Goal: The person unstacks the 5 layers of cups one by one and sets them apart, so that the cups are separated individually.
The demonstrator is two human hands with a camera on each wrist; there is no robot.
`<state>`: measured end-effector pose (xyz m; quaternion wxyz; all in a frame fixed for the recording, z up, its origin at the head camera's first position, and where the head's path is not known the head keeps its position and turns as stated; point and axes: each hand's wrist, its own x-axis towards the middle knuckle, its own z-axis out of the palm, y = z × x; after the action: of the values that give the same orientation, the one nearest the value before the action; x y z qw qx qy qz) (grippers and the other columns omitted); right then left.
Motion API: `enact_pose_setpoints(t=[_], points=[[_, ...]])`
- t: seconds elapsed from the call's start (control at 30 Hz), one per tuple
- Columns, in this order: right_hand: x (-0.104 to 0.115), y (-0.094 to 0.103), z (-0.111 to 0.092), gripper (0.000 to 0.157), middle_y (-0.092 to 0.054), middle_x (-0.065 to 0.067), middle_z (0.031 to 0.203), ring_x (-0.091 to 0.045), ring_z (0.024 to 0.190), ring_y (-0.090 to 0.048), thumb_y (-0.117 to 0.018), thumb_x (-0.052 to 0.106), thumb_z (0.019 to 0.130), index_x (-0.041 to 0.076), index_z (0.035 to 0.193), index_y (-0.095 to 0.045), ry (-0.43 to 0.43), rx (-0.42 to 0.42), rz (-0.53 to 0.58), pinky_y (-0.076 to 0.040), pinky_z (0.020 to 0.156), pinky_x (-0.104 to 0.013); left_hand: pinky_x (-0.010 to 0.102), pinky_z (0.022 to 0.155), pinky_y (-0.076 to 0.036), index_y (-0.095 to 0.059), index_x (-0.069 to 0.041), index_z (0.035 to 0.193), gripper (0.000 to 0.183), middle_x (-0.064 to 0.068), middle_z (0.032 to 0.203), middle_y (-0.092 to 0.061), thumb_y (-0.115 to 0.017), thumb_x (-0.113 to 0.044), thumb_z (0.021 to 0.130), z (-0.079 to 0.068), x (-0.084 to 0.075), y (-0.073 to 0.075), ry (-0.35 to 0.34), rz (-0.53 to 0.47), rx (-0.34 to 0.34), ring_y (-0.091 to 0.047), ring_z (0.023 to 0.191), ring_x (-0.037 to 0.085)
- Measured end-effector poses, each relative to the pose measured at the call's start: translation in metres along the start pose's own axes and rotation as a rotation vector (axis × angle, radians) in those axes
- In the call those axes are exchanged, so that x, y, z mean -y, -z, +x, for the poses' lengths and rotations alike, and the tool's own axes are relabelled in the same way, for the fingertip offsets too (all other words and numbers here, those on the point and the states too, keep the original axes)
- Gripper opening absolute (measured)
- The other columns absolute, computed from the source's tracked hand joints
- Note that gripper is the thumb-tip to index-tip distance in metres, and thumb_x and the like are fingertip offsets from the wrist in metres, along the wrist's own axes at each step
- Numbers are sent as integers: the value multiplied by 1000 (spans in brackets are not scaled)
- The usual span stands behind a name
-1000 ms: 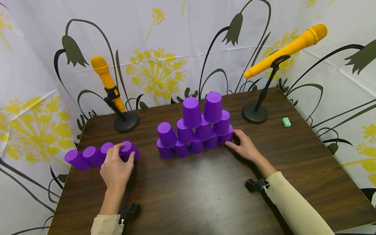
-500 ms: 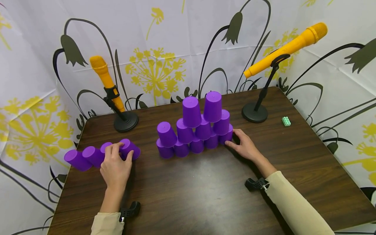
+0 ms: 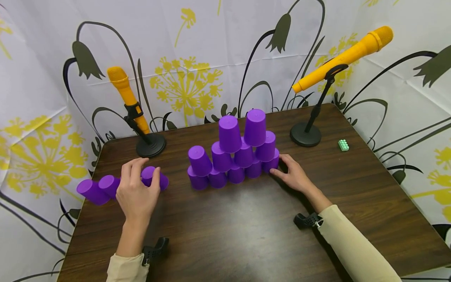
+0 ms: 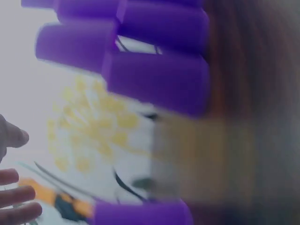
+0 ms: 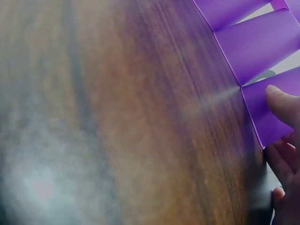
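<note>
Head view: the left hand [image 3: 135,196] is beside a row of purple cups [image 3: 92,192] on the bench [image 3: 239,235]; the right hand [image 3: 294,175] grips the tiered stack [image 3: 221,157] at its bottom end cup [image 3: 269,166], probably steadying it. Left wrist: fingers and thumb apart, nothing visibly held. Right wrist: thumb against that cup.

Stacked cups [image 3: 243,156] on the table [image 3: 232,227]

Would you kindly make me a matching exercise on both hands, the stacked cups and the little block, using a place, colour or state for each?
1. Left hand
2. Right hand
3. Stacked cups
4. Block

A. Pale green
B. Touching the bottom tier's end cup
C. At the separate cup row
D. Upside down, in three tiers

Pairs: 1-C; 2-B; 3-D; 4-A
</note>
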<state>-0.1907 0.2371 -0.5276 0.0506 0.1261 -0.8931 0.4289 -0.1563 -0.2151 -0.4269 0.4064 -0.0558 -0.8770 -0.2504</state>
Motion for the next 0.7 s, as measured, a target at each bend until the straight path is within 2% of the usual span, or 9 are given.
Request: enact_pose_setpoints(t=[0.13,0.23,0.37,0.53,0.7], points=[[0,1,0,56,-54,-15,134,-31,128,-48,-72,28,90,4,137,-53,-6,8,1,-35,107,-51,46,63,-51,-66,-4,118,39,12,121,-63,-76,-19,84,17,-37,1,-97,-154,-4,-64,87,33],[0,0,0,56,-54,-15,134,-31,128,-48,-73,28,90,3,136,-53,-4,6,4,-34,107,-51,40,70,-52,-64,-5,122,42,11,124,-62,-75,-16,84,28,-63,0,-171,-249,31,-63,96,29],[0,-1,0,56,-54,-15,133,-31,128,-48,-73,28,89,4,136,-54,-6,3,8,-35,107,-51,41,84,-50,-61,-6,129,50,10,128,-60,-76,-13,82,37,-93,-7,-253,-334,85,-60,112,27],[0,-1,-1,56,-55,-16,132,-33,127,-49,-74,27,89,3,135,-54,-2,0,9,-35,106,-52,46,94,-47,-54,-11,139,60,11,136,-55,-75,-15,83,45,-124,-21,-319,-384,167,-52,124,27],[0,-1,1,55,-55,-15,132,-33,126,-49,-74,27,89,4,135,-55,2,-8,9,-36,105,-53,49,93,-48,-44,-18,148,68,11,147,-43,-73,-22,87,52,-144,-35,-372,-363,270,-43,134,28]])
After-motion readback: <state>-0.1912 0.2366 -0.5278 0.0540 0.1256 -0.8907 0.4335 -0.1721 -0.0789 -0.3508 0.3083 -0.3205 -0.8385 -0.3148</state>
